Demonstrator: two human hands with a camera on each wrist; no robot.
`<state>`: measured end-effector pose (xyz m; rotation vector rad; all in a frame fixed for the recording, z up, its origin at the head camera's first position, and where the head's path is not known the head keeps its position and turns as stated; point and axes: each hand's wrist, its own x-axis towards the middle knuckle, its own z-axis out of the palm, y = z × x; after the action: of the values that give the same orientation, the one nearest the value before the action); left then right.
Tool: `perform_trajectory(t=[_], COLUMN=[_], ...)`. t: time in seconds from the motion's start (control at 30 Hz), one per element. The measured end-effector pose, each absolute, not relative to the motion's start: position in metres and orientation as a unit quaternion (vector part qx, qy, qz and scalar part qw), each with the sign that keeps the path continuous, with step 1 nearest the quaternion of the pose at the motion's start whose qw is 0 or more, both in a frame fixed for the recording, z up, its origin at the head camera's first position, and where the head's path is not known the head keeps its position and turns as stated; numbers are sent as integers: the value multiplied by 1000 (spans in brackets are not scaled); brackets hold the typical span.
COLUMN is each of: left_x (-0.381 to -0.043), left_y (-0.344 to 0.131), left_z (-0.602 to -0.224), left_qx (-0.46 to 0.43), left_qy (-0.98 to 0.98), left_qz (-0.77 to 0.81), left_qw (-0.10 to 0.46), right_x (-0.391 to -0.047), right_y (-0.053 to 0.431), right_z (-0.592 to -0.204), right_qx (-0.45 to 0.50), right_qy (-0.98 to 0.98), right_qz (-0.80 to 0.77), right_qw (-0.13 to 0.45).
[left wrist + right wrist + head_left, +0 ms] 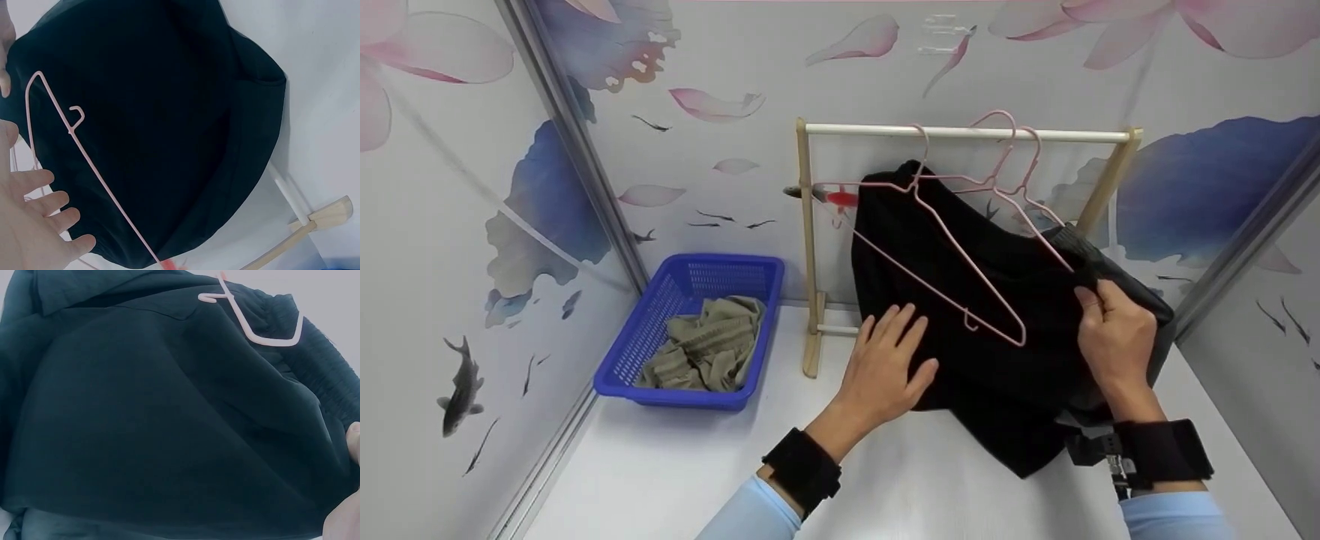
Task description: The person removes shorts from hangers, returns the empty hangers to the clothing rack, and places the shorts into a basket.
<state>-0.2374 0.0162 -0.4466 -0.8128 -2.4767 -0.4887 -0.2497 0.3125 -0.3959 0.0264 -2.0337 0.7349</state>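
A black garment with a gathered elastic waistband (320, 360), apparently shorts (997, 382), hangs in front of the rack. My right hand (1117, 330) pinches its waistband edge between thumb and curled fingers. My left hand (881, 367) is at the garment's left side with fingers spread; in the left wrist view, that hand (34, 219) grips nothing. One pink hanger (960, 247) hooks on the rail and lies across the front of the black cloth. Another pink hanger (1016, 206) reaches down to the waistband, where its lower part is hidden.
The rack's white rail (870, 130) runs between wooden posts, with a third pink hanger (1033, 161) at the right. A blue basket (611, 379) stands on the white table at left, holding a crumpled olive garment (712, 337). Patterned walls enclose the table.
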Motion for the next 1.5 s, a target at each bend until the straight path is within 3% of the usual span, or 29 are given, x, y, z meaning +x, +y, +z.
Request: perform_trajectory(t=[0.77,1.5], left_x=[-235,-229], left_y=[7,-11], left_z=[-456,-472], left_qx=[-279,-248], left_qy=[-911,-917], left_qz=[-200,-230], left_qw=[227,211], right_x=[-239,-228], right_y=[318,317], right_z=[-430,-465], right_qx=[7,-10], right_qy=[-812,-820], right_qz=[330,360], right_qw=[481,445])
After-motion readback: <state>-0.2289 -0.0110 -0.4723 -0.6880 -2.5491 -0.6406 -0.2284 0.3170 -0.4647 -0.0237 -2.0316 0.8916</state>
